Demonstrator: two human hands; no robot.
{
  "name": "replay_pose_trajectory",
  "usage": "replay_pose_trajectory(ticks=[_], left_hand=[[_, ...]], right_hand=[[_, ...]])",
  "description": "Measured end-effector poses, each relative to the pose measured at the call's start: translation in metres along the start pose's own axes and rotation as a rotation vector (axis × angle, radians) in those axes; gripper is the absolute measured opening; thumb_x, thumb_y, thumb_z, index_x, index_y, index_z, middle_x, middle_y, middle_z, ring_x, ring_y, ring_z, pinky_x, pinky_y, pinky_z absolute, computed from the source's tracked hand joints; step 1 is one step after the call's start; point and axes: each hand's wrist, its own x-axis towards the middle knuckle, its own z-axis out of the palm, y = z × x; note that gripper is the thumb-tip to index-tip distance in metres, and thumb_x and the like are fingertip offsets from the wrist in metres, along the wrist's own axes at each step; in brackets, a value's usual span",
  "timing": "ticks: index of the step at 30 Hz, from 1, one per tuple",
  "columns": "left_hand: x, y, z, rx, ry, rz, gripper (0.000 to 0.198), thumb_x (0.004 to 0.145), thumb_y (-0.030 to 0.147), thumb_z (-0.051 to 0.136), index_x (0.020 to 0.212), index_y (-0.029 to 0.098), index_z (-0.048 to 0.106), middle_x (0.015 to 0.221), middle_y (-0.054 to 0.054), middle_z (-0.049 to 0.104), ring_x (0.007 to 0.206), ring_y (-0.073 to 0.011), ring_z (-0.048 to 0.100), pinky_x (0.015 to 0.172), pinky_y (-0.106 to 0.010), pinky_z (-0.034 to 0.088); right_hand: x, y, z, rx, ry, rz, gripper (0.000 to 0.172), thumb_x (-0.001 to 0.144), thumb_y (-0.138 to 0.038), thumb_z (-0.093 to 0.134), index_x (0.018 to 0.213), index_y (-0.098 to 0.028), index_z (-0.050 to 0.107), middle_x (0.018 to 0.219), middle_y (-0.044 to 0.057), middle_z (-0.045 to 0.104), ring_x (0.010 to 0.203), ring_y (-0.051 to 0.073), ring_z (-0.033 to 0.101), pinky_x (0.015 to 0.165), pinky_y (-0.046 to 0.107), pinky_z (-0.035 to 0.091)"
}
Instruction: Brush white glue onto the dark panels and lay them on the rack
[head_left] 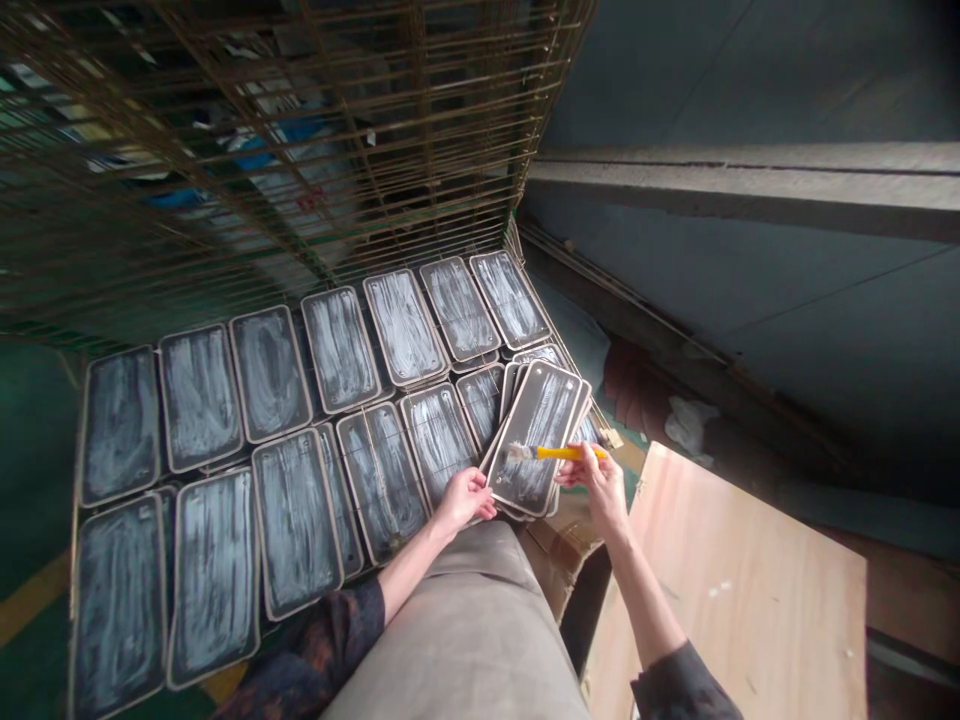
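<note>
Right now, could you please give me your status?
Right hand holding yellow-handled brush over top panel. Left hand at panel's near corner. Panel streaked white; nothing visibly blocking brush.

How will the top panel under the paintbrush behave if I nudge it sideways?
The top panel looks stiff, its straight edges showing no sag. It may slide, lying on loosely fanned panels. Its white-streaked face could be slippery if wet.

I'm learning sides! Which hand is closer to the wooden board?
Right. The right hand is near the wooden board; the left hand is farther off, at the edge of the dark panel.
</note>
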Motion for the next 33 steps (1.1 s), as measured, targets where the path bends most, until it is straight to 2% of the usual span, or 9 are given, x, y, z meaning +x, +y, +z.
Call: replay_pose_trajectory(ticks=[3, 5, 8, 15, 19, 22, 25, 27, 33], left_hand=[[0.000, 0.001, -0.001, 0.003, -0.013, 0.005, 0.031, 0.069, 0.033, 0.070, 0.074, 0.016, 0.044, 0.055, -0.002, 0.062, 0.046, -0.0163, 0.063, 0.042, -0.024, 0.050], [0.000, 0.002, -0.001, 0.015, -0.019, 0.016, 0.030, 0.069, 0.032, 0.069, 0.074, 0.016, 0.044, 0.056, -0.002, 0.062, 0.046, -0.0159, 0.063, 0.042, -0.024, 0.051], [0.001, 0.005, 0.000, 0.046, -0.021, 0.030, 0.030, 0.068, 0.032, 0.069, 0.072, 0.016, 0.044, 0.055, -0.002, 0.062, 0.045, -0.0159, 0.062, 0.041, -0.024, 0.050], [0.008, -0.001, 0.001, 0.060, -0.014, 0.044, 0.028, 0.068, 0.032, 0.067, 0.073, 0.017, 0.043, 0.053, 0.001, 0.059, 0.043, -0.0161, 0.061, 0.038, -0.024, 0.049], [0.009, -0.003, 0.000, 0.051, -0.022, 0.058, 0.029, 0.068, 0.034, 0.066, 0.074, 0.017, 0.043, 0.054, 0.001, 0.060, 0.043, -0.0164, 0.062, 0.038, -0.024, 0.049], [0.007, 0.000, 0.000, 0.059, -0.013, 0.049, 0.030, 0.067, 0.035, 0.067, 0.073, 0.017, 0.043, 0.054, 0.001, 0.059, 0.043, -0.0162, 0.062, 0.039, -0.024, 0.049], [0.006, 0.001, 0.001, 0.068, 0.004, 0.042, 0.029, 0.068, 0.035, 0.067, 0.073, 0.017, 0.044, 0.055, 0.001, 0.059, 0.043, -0.0159, 0.062, 0.039, -0.023, 0.049], [0.007, -0.002, 0.001, 0.063, 0.013, 0.048, 0.029, 0.068, 0.034, 0.066, 0.074, 0.017, 0.044, 0.055, 0.001, 0.059, 0.044, -0.0156, 0.062, 0.039, -0.023, 0.049], [0.010, -0.008, -0.001, 0.051, 0.001, 0.059, 0.028, 0.069, 0.035, 0.066, 0.075, 0.017, 0.045, 0.057, 0.001, 0.060, 0.045, -0.0158, 0.062, 0.040, -0.024, 0.049]], right_hand=[[-0.004, 0.009, 0.001, -0.042, -0.105, 0.108, 0.040, 0.077, -0.057, 0.058, 0.090, -0.020, 0.060, 0.058, 0.001, 0.066, 0.047, 0.020, 0.064, 0.041, 0.027, 0.048], [0.004, 0.015, 0.002, -0.029, -0.086, 0.111, 0.042, 0.076, -0.058, 0.059, 0.090, -0.019, 0.060, 0.057, 0.002, 0.066, 0.047, 0.020, 0.064, 0.041, 0.027, 0.049], [0.030, 0.015, 0.005, 0.039, 0.002, 0.004, 0.043, 0.073, -0.058, 0.061, 0.090, -0.018, 0.060, 0.060, 0.002, 0.067, 0.048, 0.020, 0.064, 0.041, 0.028, 0.050], [0.094, -0.004, 0.010, 0.119, 0.197, -0.280, 0.045, 0.076, -0.059, 0.057, 0.092, -0.018, 0.059, 0.058, 0.000, 0.066, 0.046, 0.018, 0.063, 0.043, 0.027, 0.051], [0.114, -0.013, 0.017, 0.135, 0.295, -0.378, 0.042, 0.079, -0.057, 0.055, 0.095, -0.018, 0.057, 0.059, -0.001, 0.066, 0.050, 0.018, 0.065, 0.048, 0.028, 0.053], [0.119, -0.018, 0.022, 0.116, 0.342, -0.441, 0.041, 0.081, -0.056, 0.053, 0.098, -0.019, 0.056, 0.063, 0.000, 0.067, 0.052, 0.018, 0.065, 0.051, 0.029, 0.054], [0.108, -0.016, 0.022, 0.092, 0.309, -0.447, 0.039, 0.082, -0.054, 0.053, 0.099, -0.019, 0.057, 0.065, 0.000, 0.068, 0.053, 0.017, 0.066, 0.053, 0.030, 0.054], [0.089, -0.008, 0.019, 0.068, 0.257, -0.395, 0.038, 0.082, -0.054, 0.053, 0.098, -0.019, 0.057, 0.066, 0.000, 0.068, 0.054, 0.018, 0.066, 0.053, 0.030, 0.054], [0.010, 0.025, 0.001, 0.030, 0.087, -0.086, 0.035, 0.082, -0.053, 0.055, 0.095, -0.020, 0.058, 0.065, 0.001, 0.068, 0.052, 0.020, 0.065, 0.048, 0.030, 0.053]])
